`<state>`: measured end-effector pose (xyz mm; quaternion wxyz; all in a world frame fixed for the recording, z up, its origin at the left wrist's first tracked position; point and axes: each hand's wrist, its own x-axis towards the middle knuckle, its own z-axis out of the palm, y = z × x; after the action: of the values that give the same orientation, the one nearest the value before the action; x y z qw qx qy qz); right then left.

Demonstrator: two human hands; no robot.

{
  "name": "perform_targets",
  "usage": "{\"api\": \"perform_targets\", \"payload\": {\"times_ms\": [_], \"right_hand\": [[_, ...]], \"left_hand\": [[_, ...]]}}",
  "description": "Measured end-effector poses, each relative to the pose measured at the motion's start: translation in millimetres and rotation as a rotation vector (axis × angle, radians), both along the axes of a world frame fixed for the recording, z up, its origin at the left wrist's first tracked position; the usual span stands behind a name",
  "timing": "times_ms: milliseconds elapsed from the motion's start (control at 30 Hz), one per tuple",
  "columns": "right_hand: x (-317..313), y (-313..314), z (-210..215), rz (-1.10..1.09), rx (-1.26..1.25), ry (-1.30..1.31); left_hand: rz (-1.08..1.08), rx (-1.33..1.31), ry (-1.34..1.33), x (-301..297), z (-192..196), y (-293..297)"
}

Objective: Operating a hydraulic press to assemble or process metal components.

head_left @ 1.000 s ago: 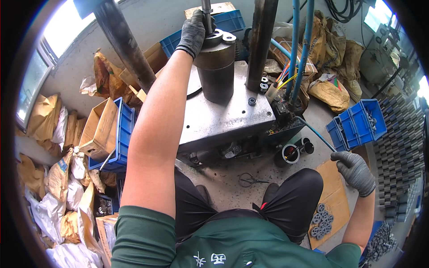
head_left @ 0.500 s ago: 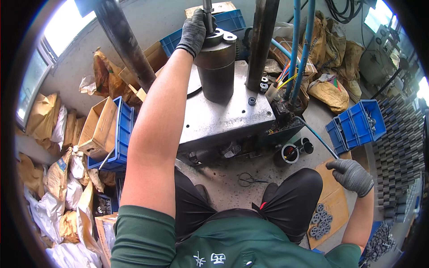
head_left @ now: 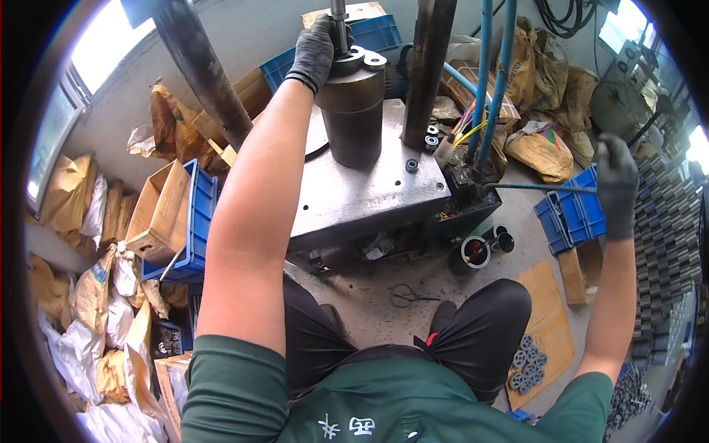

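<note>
Left hand (head_left: 316, 50), grip closed on rod (head_left: 339, 16) at 12 o'clock above cylinder (head_left: 354, 111). Metal plate (head_left: 363, 57) seated on top. Right hand (head_left: 617, 184) at 3 o'clock, grip unclear, over blue bin (head_left: 572, 214).

A: How's the light?
B: Bright daylight from the window (head_left: 96, 52) upper left, blown out there; soft shadows.
A: Sharpness?
B: Crisp centrally, edges bent, dark rim all round.
</note>
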<state>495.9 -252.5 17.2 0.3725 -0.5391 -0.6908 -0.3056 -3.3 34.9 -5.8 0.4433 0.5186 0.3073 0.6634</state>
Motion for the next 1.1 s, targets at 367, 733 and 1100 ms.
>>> {"api": "perform_targets", "payload": {"times_ms": [367,733,1100], "right_hand": [[-11,100,39,-0.104,-0.092,0.051],[-10,102,44,-0.248,-0.321,0.112],[-7,100,46,-0.236,-0.359,0.156]], "left_hand": [[0.455,0.261,0.147,2,-5,-15],[0.186,0.116,0.253,12,7,-37],[0.590,0.325,0.232,8,-3,-33]]}}
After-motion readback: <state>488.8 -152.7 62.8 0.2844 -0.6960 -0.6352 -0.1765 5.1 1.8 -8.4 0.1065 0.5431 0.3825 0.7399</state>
